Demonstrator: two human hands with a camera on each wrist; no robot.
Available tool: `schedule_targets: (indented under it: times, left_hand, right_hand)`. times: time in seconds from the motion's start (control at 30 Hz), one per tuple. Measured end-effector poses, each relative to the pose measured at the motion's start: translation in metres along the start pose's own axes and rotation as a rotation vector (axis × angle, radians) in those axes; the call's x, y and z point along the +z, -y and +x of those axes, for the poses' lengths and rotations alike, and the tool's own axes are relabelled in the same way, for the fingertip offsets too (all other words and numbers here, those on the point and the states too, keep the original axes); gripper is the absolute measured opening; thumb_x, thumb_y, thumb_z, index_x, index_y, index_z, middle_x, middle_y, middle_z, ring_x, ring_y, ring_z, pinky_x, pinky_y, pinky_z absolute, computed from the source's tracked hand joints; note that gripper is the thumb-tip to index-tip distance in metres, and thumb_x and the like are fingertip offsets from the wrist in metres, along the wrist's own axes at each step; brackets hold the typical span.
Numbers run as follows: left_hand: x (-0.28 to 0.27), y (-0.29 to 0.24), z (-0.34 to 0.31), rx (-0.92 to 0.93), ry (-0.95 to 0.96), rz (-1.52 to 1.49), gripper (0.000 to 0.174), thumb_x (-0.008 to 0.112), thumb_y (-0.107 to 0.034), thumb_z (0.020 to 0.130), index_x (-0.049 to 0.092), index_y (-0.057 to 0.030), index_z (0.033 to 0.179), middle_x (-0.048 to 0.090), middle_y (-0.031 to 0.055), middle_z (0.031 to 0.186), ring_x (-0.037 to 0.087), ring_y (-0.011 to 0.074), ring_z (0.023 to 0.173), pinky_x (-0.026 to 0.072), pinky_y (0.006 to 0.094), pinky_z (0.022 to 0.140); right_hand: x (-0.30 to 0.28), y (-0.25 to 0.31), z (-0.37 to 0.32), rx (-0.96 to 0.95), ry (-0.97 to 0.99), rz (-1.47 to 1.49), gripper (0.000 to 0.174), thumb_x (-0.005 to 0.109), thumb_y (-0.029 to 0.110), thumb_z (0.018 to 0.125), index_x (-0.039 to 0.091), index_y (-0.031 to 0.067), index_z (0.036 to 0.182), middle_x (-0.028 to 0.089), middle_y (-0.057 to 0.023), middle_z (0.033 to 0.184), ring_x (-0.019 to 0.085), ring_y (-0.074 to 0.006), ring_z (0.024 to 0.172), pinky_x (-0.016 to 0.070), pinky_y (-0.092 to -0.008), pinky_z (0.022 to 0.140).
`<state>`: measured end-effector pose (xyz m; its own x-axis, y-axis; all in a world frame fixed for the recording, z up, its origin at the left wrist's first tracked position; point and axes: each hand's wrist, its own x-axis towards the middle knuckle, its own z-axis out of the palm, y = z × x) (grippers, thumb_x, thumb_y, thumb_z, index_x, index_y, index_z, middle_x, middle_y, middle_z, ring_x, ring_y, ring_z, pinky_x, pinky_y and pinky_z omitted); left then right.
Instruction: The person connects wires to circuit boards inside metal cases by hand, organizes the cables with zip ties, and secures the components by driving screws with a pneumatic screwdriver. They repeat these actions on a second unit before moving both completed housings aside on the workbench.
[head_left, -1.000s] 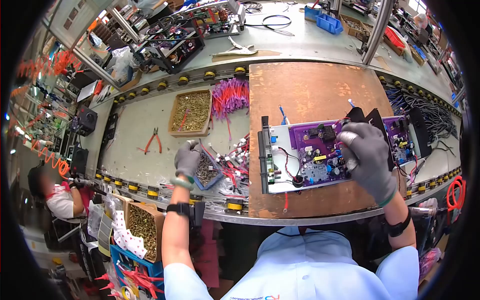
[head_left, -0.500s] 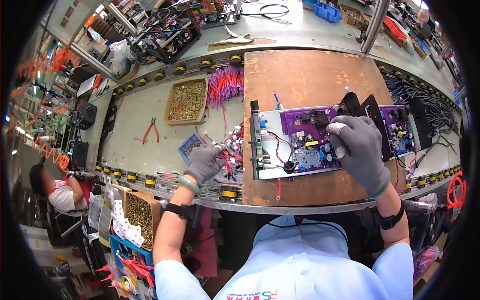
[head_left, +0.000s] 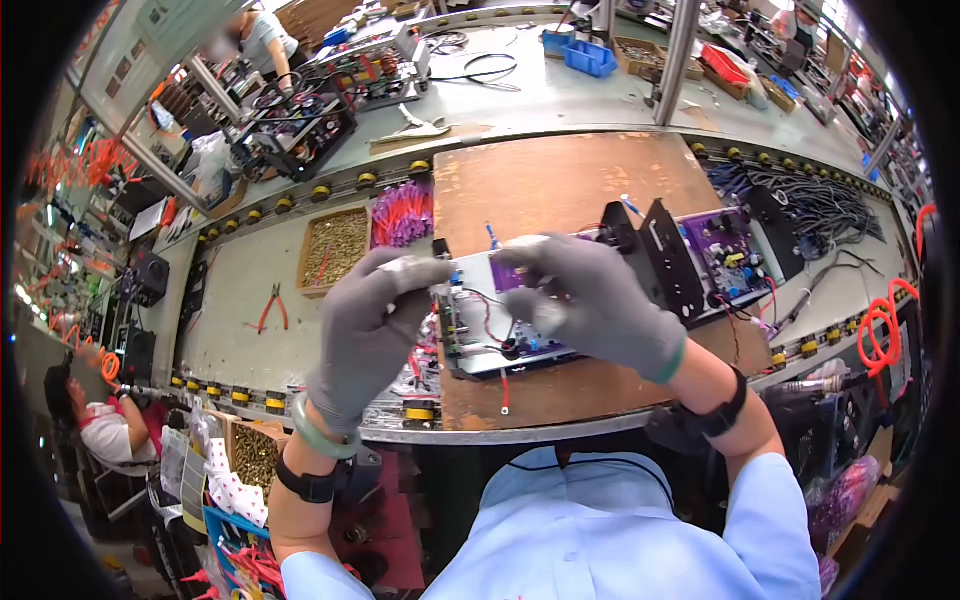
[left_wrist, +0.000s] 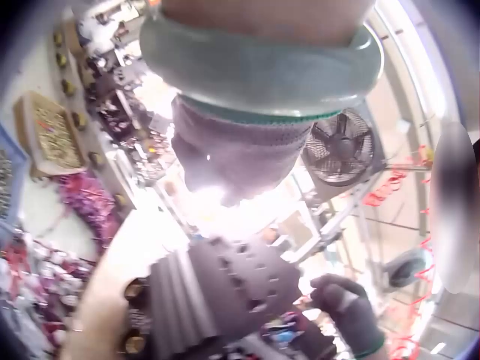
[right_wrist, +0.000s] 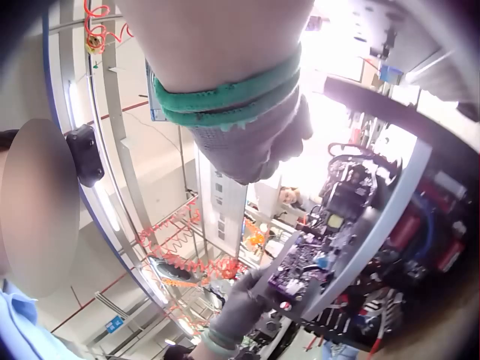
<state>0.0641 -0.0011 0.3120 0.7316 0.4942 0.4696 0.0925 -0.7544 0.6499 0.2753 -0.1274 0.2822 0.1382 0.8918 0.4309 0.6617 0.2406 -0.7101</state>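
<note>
Above the left end of a white chassis [head_left: 482,356] with a purple circuit board, both gloved hands are raised close together. My left hand [head_left: 372,325] has bent fingers near the chassis end; whether something small is pinched there cannot be made out. My right hand [head_left: 600,305], with pale wrapping on its fingertips, hovers over the purple board with bent fingers, their grip blurred. In the left wrist view the left glove [left_wrist: 236,154] hides its fingertips, and the right glove [right_wrist: 251,146] does likewise in the right wrist view.
The chassis lies on a wooden board [head_left: 560,185]. Right of it stand a black panel [head_left: 668,262] and another purple board [head_left: 735,262]. Leftward are a box of brass parts [head_left: 335,245], red-purple wires [head_left: 403,214] and red-handled pliers [head_left: 272,308]. Grey cables [head_left: 835,210] lie at right.
My left hand has risen from the loose wires toward the chassis end. My right hand has moved left across the purple board toward it. The head view has shifted.
</note>
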Motion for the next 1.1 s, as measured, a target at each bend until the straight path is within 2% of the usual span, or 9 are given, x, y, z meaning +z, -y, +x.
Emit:
schedule_targets:
  times: [0.1, 0.13, 0.23, 0.3, 0.37, 0.47, 0.7, 1.03, 1.1]
  left_hand:
    - [0.036, 0.0, 0.032, 0.158, 0.02, -0.021, 0.022, 0.065, 0.005, 0.086, 0.074, -0.0069, 0.102, 0.068, 0.0118, 0.088, 0.068, 0.0262, 0.076, 0.0523, 0.0327, 0.067]
    - [0.046, 0.009, 0.04, 0.091, 0.071, -0.006, 0.019, 0.065, -0.001, 0.087, 0.074, -0.0095, 0.102, 0.068, 0.0121, 0.089, 0.068, 0.0302, 0.078, 0.0535, 0.0351, 0.069]
    - [0.056, 0.01, 0.053, 0.059, 0.228, 0.12, 0.015, 0.068, -0.001, 0.088, 0.075, -0.0066, 0.101, 0.069, 0.0096, 0.091, 0.069, 0.0227, 0.081, 0.0539, 0.0319, 0.072]
    - [0.071, 0.03, 0.051, 0.11, 0.401, 0.459, 0.01, 0.071, -0.02, 0.086, 0.076, -0.0181, 0.094, 0.07, 0.0059, 0.088, 0.069, 0.0282, 0.084, 0.0543, 0.0396, 0.072]
    - [0.079, 0.028, 0.057, 0.128, 0.503, 0.549, 0.009, 0.071, -0.02, 0.085, 0.076, -0.0173, 0.091, 0.071, 0.0067, 0.086, 0.07, 0.0275, 0.081, 0.0542, 0.0385, 0.071]
    - [0.077, 0.026, 0.07, -0.033, 0.619, 0.42, 0.008, 0.071, -0.02, 0.085, 0.076, -0.016, 0.089, 0.072, 0.0072, 0.084, 0.071, 0.0271, 0.079, 0.0545, 0.0373, 0.072]
    - [0.084, 0.039, 0.069, -0.036, 0.532, 0.344, 0.008, 0.072, -0.018, 0.085, 0.077, -0.0138, 0.089, 0.073, 0.0076, 0.082, 0.072, 0.0254, 0.078, 0.0555, 0.0356, 0.072]
    - [0.08, 0.018, 0.072, -0.309, 0.666, 0.361, 0.013, 0.075, -0.012, 0.085, 0.078, -0.0087, 0.096, 0.075, 0.0101, 0.086, 0.074, 0.0197, 0.078, 0.0571, 0.0316, 0.073]
    - [0.078, 0.028, 0.072, -0.338, 0.622, 0.156, 0.012, 0.073, -0.012, 0.087, 0.078, -0.0075, 0.097, 0.076, 0.0102, 0.088, 0.073, 0.0187, 0.08, 0.0571, 0.0318, 0.074]
  right_hand:
    - [-0.004, 0.004, 0.022, 0.031, 0.035, -0.057, 0.031, 0.072, 0.031, 0.087, 0.069, 0.008, 0.108, 0.07, -0.0148, 0.093, 0.069, -0.0354, 0.088, 0.0553, -0.0423, 0.076]
    - [-0.011, 0.002, 0.02, -0.033, -0.075, -0.211, 0.029, 0.073, 0.03, 0.086, 0.069, 0.0085, 0.106, 0.069, -0.0146, 0.09, 0.069, -0.0357, 0.085, 0.0547, -0.0436, 0.076]
    - [-0.033, -0.02, 0.009, -0.094, -0.251, -0.431, 0.024, 0.072, 0.025, 0.084, 0.071, 0.0104, 0.102, 0.068, -0.0127, 0.088, 0.068, -0.0336, 0.083, 0.0533, -0.0435, 0.074]
    - [-0.043, -0.045, -0.022, -0.003, -0.199, -0.55, 0.021, 0.072, 0.023, 0.083, 0.071, 0.0108, 0.1, 0.069, -0.011, 0.09, 0.068, -0.0311, 0.088, 0.0531, -0.0437, 0.078]
    - [-0.034, -0.056, -0.037, -0.166, -0.212, -0.635, 0.015, 0.075, 0.02, 0.08, 0.071, 0.0101, 0.091, 0.07, -0.0055, 0.095, 0.066, -0.0262, 0.097, 0.0489, -0.0428, 0.091]
    - [-0.032, -0.053, -0.04, -0.147, -0.223, -0.585, 0.011, 0.075, 0.017, 0.078, 0.071, 0.0094, 0.086, 0.07, -0.004, 0.094, 0.065, -0.0255, 0.098, 0.0482, -0.0415, 0.093]
    - [-0.033, -0.055, -0.04, -0.138, -0.277, -0.484, 0.009, 0.076, 0.012, 0.076, 0.072, 0.0095, 0.084, 0.071, -0.0028, 0.094, 0.066, -0.0249, 0.097, 0.049, -0.0415, 0.092]
    - [-0.032, -0.061, -0.043, -0.135, -0.301, -0.403, 0.009, 0.075, 0.013, 0.075, 0.071, 0.01, 0.082, 0.07, -0.0031, 0.093, 0.066, -0.0254, 0.098, 0.0489, -0.0419, 0.091]
    - [-0.033, -0.063, -0.043, -0.143, -0.305, -0.397, 0.01, 0.075, 0.013, 0.074, 0.071, 0.01, 0.082, 0.07, -0.0033, 0.094, 0.066, -0.0254, 0.098, 0.049, -0.0418, 0.091]
